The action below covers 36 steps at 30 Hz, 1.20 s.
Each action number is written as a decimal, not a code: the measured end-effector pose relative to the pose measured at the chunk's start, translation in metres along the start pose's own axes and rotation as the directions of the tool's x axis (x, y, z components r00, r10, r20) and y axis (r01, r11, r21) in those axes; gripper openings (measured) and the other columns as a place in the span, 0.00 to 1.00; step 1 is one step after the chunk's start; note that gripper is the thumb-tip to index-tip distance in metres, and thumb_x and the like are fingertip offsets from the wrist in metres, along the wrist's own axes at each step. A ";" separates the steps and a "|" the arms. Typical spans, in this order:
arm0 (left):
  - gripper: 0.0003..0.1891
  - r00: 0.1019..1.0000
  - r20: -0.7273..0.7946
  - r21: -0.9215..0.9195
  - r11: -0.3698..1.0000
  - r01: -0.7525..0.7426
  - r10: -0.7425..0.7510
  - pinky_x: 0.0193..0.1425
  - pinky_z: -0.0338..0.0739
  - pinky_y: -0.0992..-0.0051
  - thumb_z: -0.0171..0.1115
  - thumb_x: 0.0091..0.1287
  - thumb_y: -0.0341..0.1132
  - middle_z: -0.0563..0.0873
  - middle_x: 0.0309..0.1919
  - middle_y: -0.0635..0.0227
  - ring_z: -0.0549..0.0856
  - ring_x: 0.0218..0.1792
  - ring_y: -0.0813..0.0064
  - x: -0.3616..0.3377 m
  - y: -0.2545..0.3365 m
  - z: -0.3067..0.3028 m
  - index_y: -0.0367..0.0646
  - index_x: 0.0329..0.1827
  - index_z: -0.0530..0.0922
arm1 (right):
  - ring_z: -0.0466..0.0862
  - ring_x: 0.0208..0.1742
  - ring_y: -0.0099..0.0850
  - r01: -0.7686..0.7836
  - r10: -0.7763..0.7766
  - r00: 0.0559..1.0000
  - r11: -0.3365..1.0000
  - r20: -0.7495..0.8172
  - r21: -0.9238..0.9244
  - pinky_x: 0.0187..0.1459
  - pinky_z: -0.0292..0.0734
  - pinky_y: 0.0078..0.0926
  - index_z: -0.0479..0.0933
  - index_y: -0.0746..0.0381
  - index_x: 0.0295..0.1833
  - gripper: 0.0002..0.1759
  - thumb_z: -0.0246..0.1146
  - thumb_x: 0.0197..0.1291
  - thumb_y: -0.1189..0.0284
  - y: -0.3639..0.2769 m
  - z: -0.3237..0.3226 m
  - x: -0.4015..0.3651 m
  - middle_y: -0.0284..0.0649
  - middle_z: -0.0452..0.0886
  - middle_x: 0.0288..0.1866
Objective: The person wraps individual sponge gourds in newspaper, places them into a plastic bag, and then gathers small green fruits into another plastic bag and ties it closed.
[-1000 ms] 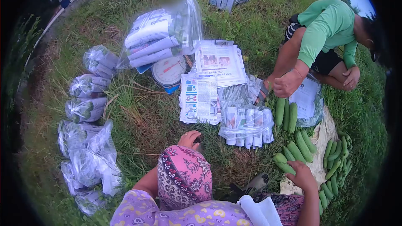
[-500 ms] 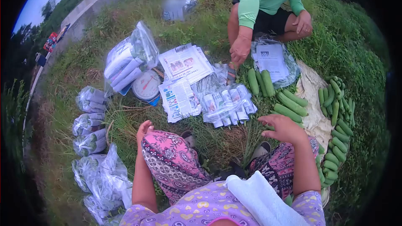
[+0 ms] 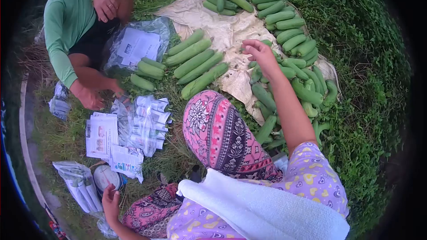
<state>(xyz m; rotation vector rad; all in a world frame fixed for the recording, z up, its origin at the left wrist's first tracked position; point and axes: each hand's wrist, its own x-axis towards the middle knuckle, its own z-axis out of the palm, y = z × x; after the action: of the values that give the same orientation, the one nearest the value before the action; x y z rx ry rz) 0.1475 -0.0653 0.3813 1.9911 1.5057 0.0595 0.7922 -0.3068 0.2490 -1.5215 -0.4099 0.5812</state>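
Note:
My right hand [image 3: 260, 55], fingers apart and holding nothing, is over the pale cloth [image 3: 227, 31] near the green gourds piled on it. Low on the left, my left hand [image 3: 111, 199] hangs empty with loosely spread fingers beside the round dial scale [image 3: 106, 177]. Several long green gourds [image 3: 195, 62] lie on the grass beyond my knee. Left of them is a clear plastic bag with paper-wrapped rolls [image 3: 149, 120], next to printed newspaper sheets [image 3: 101, 135].
A co-worker in a green shirt [image 3: 64, 31] squats at the upper left, one hand low near the newspapers. Another bag with paper [image 3: 140, 46] lies by their knee. A filled plastic bag [image 3: 79, 186] is beside the scale. A white towel [image 3: 262, 204] hangs over my chest.
The view has swung to the right, bringing the cloth and gourds to the middle. My right hand has moved from near my knee out over the cloth. My left hand stays empty.

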 end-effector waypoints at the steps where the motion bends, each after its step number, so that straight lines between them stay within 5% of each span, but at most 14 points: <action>1: 0.22 0.999 0.033 0.022 1.000 0.017 -0.018 0.51 0.75 0.74 0.62 0.62 0.29 0.81 0.48 0.62 0.80 0.44 0.74 0.006 0.003 0.004 0.32 0.60 0.72 | 0.80 0.44 0.23 -0.093 0.098 0.988 0.995 -0.116 0.044 0.43 0.74 0.21 0.77 0.60 0.55 0.16 0.60 0.63 0.68 0.024 -0.026 0.010 0.34 0.82 0.50; 6: 0.23 0.995 0.066 0.177 0.982 0.067 -0.079 0.48 0.76 0.71 0.64 0.58 0.28 0.82 0.46 0.58 0.82 0.41 0.71 0.034 0.002 0.013 0.31 0.57 0.74 | 0.79 0.42 0.24 -0.173 0.341 0.844 0.904 -0.415 0.391 0.38 0.72 0.20 0.77 0.57 0.53 0.13 0.58 0.64 0.68 0.094 -0.123 0.045 0.31 0.80 0.46; 9: 0.23 0.995 0.066 0.216 0.975 0.059 -0.074 0.48 0.77 0.70 0.66 0.56 0.28 0.83 0.46 0.57 0.83 0.40 0.68 0.043 0.000 0.016 0.32 0.56 0.75 | 0.80 0.46 0.31 -0.294 0.304 0.782 0.950 -0.545 0.109 0.43 0.75 0.28 0.77 0.56 0.53 0.15 0.59 0.61 0.69 0.125 -0.157 0.079 0.35 0.79 0.50; 10: 0.23 0.995 0.068 0.255 0.966 0.052 -0.072 0.48 0.77 0.69 0.66 0.55 0.28 0.83 0.46 0.56 0.83 0.41 0.67 0.045 0.003 0.018 0.32 0.55 0.76 | 0.79 0.49 0.34 -0.371 0.150 0.792 0.889 -0.592 -0.271 0.46 0.75 0.33 0.76 0.56 0.55 0.17 0.60 0.59 0.69 0.130 -0.163 0.085 0.37 0.79 0.51; 12: 0.22 0.995 0.070 0.330 0.943 0.050 -0.077 0.49 0.77 0.68 0.66 0.55 0.28 0.83 0.46 0.56 0.84 0.41 0.66 0.044 0.010 0.018 0.33 0.54 0.76 | 0.77 0.54 0.39 -0.410 -0.145 0.862 0.366 -0.487 -0.835 0.52 0.74 0.42 0.74 0.55 0.57 0.21 0.61 0.55 0.71 0.139 -0.171 0.097 0.41 0.77 0.53; 13: 0.21 0.995 0.080 0.356 0.934 0.031 -0.064 0.49 0.78 0.68 0.66 0.55 0.28 0.83 0.45 0.55 0.84 0.41 0.65 0.043 0.012 0.018 0.34 0.53 0.77 | 0.72 0.60 0.45 -0.289 -0.222 0.910 0.264 -0.350 -0.920 0.58 0.70 0.48 0.74 0.55 0.58 0.25 0.61 0.51 0.73 0.149 -0.180 0.100 0.44 0.74 0.58; 16: 0.20 0.995 0.070 0.414 0.910 0.030 -0.064 0.49 0.78 0.67 0.68 0.54 0.29 0.84 0.44 0.54 0.84 0.42 0.62 0.038 0.016 0.017 0.35 0.51 0.78 | 0.69 0.63 0.42 -0.116 -0.262 0.961 -0.083 -0.091 -0.990 0.57 0.68 0.47 0.74 0.56 0.54 0.16 0.53 0.60 0.73 0.157 -0.199 0.108 0.42 0.71 0.62; 20: 0.20 0.983 -0.002 0.445 0.880 0.164 -0.182 0.49 0.78 0.66 0.70 0.52 0.31 0.84 0.41 0.54 0.84 0.42 0.59 0.026 0.024 0.012 0.35 0.48 0.79 | 0.70 0.60 0.39 -0.132 -0.129 0.987 -0.294 -0.097 -0.947 0.54 0.69 0.43 0.75 0.53 0.49 0.12 0.52 0.61 0.70 0.178 -0.228 0.129 0.37 0.70 0.62; 22: 0.20 0.978 -0.048 0.449 0.870 0.205 -0.205 0.48 0.78 0.65 0.71 0.51 0.33 0.84 0.40 0.55 0.84 0.41 0.60 0.019 0.011 0.005 0.36 0.47 0.79 | 0.70 0.57 0.37 -0.059 -0.104 0.994 -0.415 -0.017 -0.908 0.51 0.69 0.42 0.75 0.51 0.49 0.12 0.52 0.60 0.70 0.176 -0.233 0.132 0.37 0.71 0.54; 27: 0.20 0.953 -0.074 0.396 0.868 0.299 -0.294 0.49 0.78 0.67 0.70 0.52 0.34 0.85 0.40 0.55 0.84 0.41 0.60 0.007 -0.018 0.000 0.36 0.48 0.80 | 0.70 0.57 0.40 -0.019 -0.106 0.994 -0.462 0.033 -0.887 0.54 0.66 0.42 0.78 0.53 0.46 0.12 0.52 0.60 0.72 0.162 -0.231 0.132 0.40 0.72 0.50; 29: 0.21 0.907 -0.063 0.298 0.860 0.415 -0.416 0.50 0.78 0.67 0.70 0.54 0.35 0.86 0.41 0.55 0.85 0.43 0.61 0.006 -0.033 0.000 0.36 0.50 0.80 | 0.70 0.59 0.40 -0.017 -0.138 0.989 -0.492 0.058 -0.871 0.56 0.66 0.43 0.77 0.53 0.45 0.10 0.52 0.61 0.71 0.161 -0.231 0.131 0.40 0.72 0.53; 32: 0.21 0.924 -0.049 0.200 0.902 0.382 -0.380 0.52 0.78 0.68 0.69 0.56 0.36 0.86 0.43 0.54 0.86 0.45 0.63 0.004 -0.032 0.000 0.35 0.51 0.80 | 0.68 0.64 0.39 0.002 -0.156 0.984 -0.486 0.089 -0.874 0.58 0.65 0.43 0.73 0.52 0.50 0.13 0.51 0.61 0.71 0.162 -0.243 0.128 0.40 0.71 0.62; 36: 0.22 0.922 -0.009 0.230 0.897 0.378 -0.386 0.54 0.78 0.69 0.68 0.57 0.38 0.86 0.44 0.54 0.86 0.46 0.64 0.005 -0.021 0.002 0.34 0.52 0.79 | 0.70 0.64 0.40 -0.060 -0.382 0.922 -0.295 0.060 -0.954 0.59 0.67 0.40 0.69 0.53 0.62 0.20 0.53 0.63 0.68 0.152 -0.259 0.124 0.41 0.72 0.64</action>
<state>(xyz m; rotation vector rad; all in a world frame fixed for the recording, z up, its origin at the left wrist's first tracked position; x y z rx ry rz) 0.1320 -0.0585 0.3674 1.8118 1.9244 -0.3277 1.0293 -0.4497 0.0789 -3.0941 -1.0329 -0.6074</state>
